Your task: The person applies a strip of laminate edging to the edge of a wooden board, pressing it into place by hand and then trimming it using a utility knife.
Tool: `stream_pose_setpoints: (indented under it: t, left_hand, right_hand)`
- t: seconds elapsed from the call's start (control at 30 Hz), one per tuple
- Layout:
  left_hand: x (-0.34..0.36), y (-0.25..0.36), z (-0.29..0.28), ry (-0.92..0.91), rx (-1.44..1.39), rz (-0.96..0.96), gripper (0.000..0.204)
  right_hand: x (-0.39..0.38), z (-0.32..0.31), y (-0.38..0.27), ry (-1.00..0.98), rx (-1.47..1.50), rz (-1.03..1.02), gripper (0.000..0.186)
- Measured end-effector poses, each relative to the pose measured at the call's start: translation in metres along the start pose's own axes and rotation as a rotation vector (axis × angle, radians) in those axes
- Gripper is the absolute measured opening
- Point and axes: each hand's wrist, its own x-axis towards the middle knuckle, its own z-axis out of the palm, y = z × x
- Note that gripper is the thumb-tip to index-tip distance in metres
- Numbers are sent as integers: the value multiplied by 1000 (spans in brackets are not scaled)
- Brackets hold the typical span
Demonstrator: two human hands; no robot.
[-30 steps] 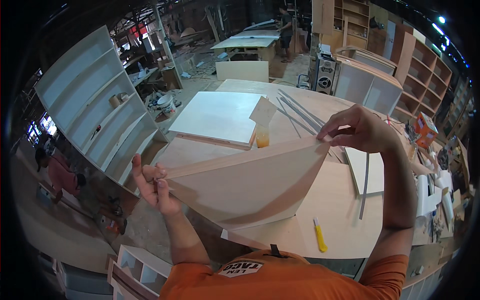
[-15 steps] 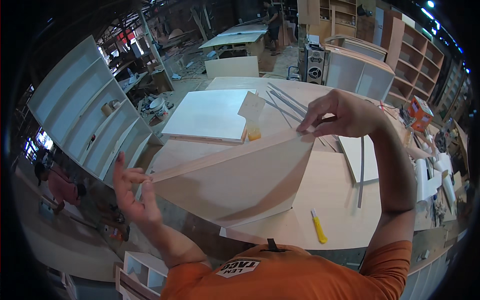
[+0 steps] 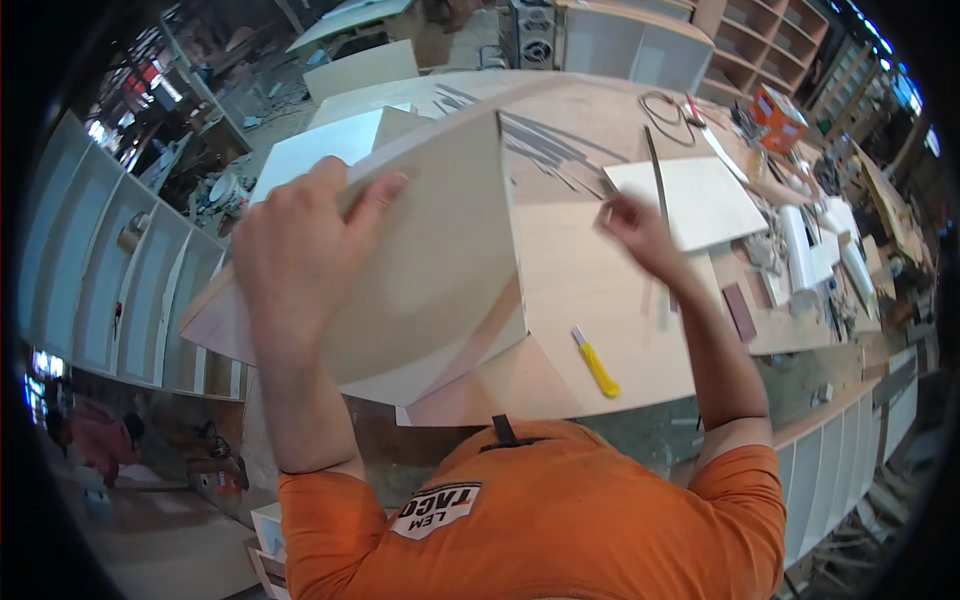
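Note:
A pale wooden panel point(image 3: 430, 250) stands on edge, tilted, at the table's front left. My left hand point(image 3: 305, 235) is shut over its upper edge, with the thumb flat on the near face and the fingers mostly hidden behind. To the right of the panel, my right hand point(image 3: 640, 230) is raised apart from it, its fingers curled together. Whether anything small is in them is hidden. A thin dark strip point(image 3: 655, 165) runs behind this hand, across a white board point(image 3: 710, 205). Nearer to me lies a yellow utility knife point(image 3: 597, 365) with its blade end pointing away.
Several grey strips point(image 3: 550, 145) lie on the table point(image 3: 570, 260) beyond the panel. Another white board point(image 3: 315, 150) is behind it. White rolls point(image 3: 797, 250) and an orange box point(image 3: 777, 118) crowd the right side. Shelving point(image 3: 100, 260) stands left, near a person in pink point(image 3: 100, 440).
My left hand has shifted from the panel's left corner to a grip over its upper edge. My right hand has let go of the far corner and moved away. The view has turned.

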Motion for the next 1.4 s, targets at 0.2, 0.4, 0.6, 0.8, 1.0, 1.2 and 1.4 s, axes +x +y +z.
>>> stream_pose_setpoints:
  t: [0.2,0.4,0.6,0.8,1.0,1.2,1.4]
  left_hand:
    - [0,-9,21,202,27,75,51]
    - [-23,-5,13,282,-113,72,43]
    - [-36,4,7,205,-191,25,43]
    - [-43,5,7,246,-92,112,43]
    - [-47,8,6,236,-72,138,61]
    - [-49,8,5,231,-61,164,64]
    - [-51,9,4,208,-50,158,66]
  right_hand:
    - [-167,111,141,-541,-665,740,72]
    - [-197,154,178,-110,-548,438,42]
    - [-163,190,127,-126,459,960,37]
    - [-164,254,127,-131,-69,601,41]
    - [-162,270,122,-193,-115,651,38]
    - [-158,268,108,-214,-186,688,39]
    - [-155,271,101,-227,-251,718,39]
